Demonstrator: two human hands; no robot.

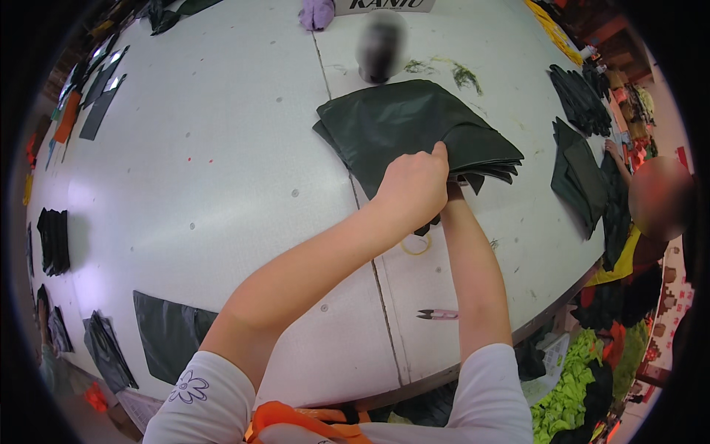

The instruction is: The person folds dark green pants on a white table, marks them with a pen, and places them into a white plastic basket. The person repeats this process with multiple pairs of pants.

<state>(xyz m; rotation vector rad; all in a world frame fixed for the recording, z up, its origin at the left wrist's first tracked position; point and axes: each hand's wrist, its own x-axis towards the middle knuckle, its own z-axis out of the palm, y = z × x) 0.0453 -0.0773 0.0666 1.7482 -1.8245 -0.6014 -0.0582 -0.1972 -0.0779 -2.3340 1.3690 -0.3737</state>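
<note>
The left hand (416, 181) is curled at the lower edge of a dark green stack of folded, glossy sheet material (399, 118), one digit extended onto its upper face; the undersides of the left fingers are hidden, so a pinch cannot be confirmed. The right hand (455, 191) is concealed beyond the wrist by the left hand and the stack; whether its fingers are spread or closed cannot be determined. The stack lies above the fingers, its layered edges fanned to their right. Above the stack, a dark upright object (380, 48) is blurred beyond identification. Below the fingers, pink-handled metal snips (438, 314) are partly covered by the right forearm.

The pale, smooth surface (244, 148) extends widely left of the fingers. Its curved edge runs below and right of them; dark green folded pieces (577, 177) lie near that edge, right of the fingers.
</note>
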